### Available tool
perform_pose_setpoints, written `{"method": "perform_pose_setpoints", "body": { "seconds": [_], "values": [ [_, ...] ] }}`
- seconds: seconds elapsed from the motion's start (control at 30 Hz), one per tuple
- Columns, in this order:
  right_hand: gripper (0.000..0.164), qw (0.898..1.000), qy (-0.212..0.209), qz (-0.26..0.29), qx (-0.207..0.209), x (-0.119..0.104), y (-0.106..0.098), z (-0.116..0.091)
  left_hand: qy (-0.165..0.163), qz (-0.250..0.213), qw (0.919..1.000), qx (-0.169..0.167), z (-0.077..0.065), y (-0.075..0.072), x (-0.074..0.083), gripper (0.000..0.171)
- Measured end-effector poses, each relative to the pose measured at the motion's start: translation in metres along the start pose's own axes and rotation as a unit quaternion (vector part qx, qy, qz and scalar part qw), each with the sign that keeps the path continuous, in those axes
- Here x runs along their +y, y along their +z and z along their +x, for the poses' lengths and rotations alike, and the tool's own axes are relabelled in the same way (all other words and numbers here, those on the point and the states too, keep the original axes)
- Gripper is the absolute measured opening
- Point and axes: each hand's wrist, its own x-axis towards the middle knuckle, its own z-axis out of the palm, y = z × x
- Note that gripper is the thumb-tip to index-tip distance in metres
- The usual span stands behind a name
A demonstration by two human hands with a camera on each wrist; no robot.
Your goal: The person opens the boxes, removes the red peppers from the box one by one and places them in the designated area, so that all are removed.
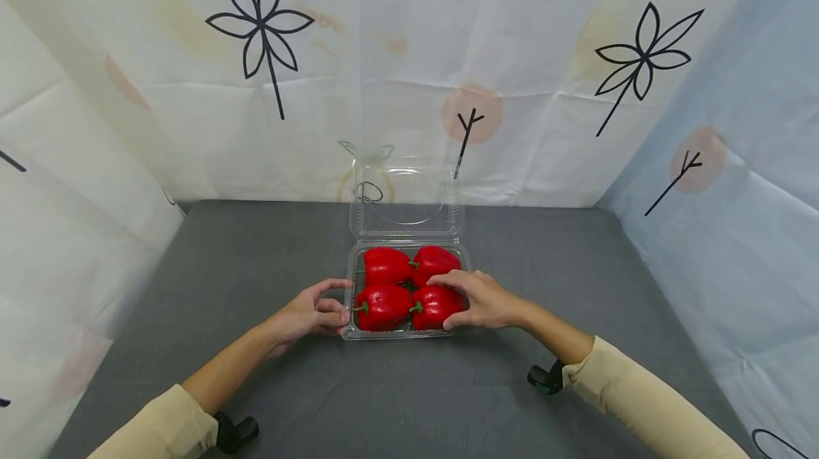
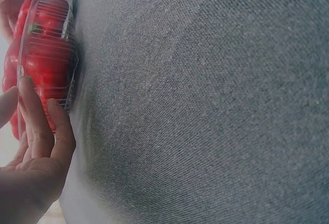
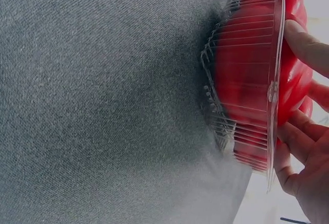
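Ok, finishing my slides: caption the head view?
Four red peppers in an open clear container, left hand at its rim, right hand on the near-right pepper.

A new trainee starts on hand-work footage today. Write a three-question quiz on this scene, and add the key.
1. How many glossy red bell-shaped peppers sit in the clear plastic hinged box?
2. True or false: the box is closed.
3. As the head camera sees it, which pepper is the right grip around?
A) near left
B) near right
C) far left

Key:
1. Four.
2. False; its clear plastic lid stands open at the far side.
3. B, the near-right pepper.
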Motion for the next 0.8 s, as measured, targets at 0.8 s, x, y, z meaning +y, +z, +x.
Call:
{"method": "perform_pose_setpoints", "body": {
  "seconds": [0.8],
  "values": [
    [0.066,0.999,-0.002,0.035,-0.006,0.0027,-0.0041,-0.0010,0.000,0.005,1.0000,0.002,0.0028,-0.0018,-0.0018,0.069]
  ]
}}
